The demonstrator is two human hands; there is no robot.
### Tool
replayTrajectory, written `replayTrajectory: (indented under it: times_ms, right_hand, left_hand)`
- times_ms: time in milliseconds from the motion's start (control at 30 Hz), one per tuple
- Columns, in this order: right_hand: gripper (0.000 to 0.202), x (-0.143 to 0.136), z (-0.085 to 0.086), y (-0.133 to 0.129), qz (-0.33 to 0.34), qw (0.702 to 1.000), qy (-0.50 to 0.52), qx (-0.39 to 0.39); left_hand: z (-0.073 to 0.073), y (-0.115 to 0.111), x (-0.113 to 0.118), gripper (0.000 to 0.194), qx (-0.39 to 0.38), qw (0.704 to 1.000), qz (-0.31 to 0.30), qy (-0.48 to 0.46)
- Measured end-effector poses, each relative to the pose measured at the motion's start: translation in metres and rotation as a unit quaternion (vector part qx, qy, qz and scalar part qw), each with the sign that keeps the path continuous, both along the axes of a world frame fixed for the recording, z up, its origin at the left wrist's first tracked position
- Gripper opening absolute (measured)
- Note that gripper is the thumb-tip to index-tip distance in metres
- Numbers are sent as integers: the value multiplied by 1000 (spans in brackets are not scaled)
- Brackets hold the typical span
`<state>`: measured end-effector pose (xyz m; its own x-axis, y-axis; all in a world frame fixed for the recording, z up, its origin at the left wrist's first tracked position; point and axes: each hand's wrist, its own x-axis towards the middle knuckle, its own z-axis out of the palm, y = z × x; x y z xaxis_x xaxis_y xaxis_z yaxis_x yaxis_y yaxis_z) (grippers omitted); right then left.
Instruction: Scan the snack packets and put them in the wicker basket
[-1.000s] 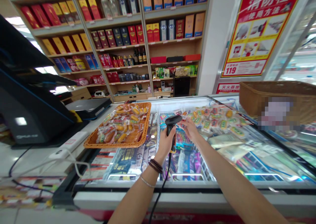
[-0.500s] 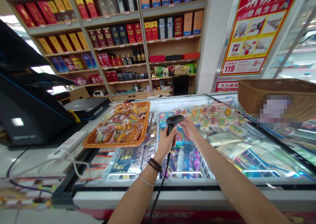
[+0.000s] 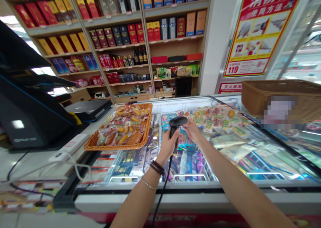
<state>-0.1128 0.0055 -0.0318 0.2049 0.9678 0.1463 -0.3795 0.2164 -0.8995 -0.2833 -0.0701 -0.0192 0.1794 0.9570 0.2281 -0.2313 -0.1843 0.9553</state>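
Note:
A black corded scanner (image 3: 178,121) is held upright over the glass-topped freezer, with my left hand (image 3: 169,142) wrapped round its handle. Its cable hangs down past my left wrist, which wears dark beads and a thin bracelet. My right hand (image 3: 192,129) is at the right side of the scanner head, fingers bent; whether it grips the scanner or something small is hidden. Packaged snacks (image 3: 218,117) lie on the glass beyond my right hand. To the left of the scanner sits an orange wicker tray (image 3: 144,142) of wrapped food.
A brown basket (image 3: 255,95) stands at the right on the freezer (image 3: 120,196). On the left are a black terminal (image 3: 27,110), a flat scale (image 3: 89,109) and loose white cables (image 3: 72,162). Shelves (image 3: 120,47) of boxes and bottles line the back.

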Motion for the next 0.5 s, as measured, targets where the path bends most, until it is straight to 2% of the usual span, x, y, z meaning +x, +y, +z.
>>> replayTrajectory:
  times_ms: [200,333,433,500]
  right_hand:
    - [49,0,-9,6,-12,1000,-25,3]
    - [62,1,-15,23,-67,988,-139,23]
    - [72,18,-9,38,-123,953,-271,51]
    - [74,37,-1,49,-161,911,-376,54]
  left_hand:
    - [3,-1,0,68,-6,1000,6,-5]
    - [10,0,-5,70,-6,1000,19,-18]
    - [15,4,-11,73,7,999,43,-21]
    - [19,7,-15,75,13,998,52,-19]
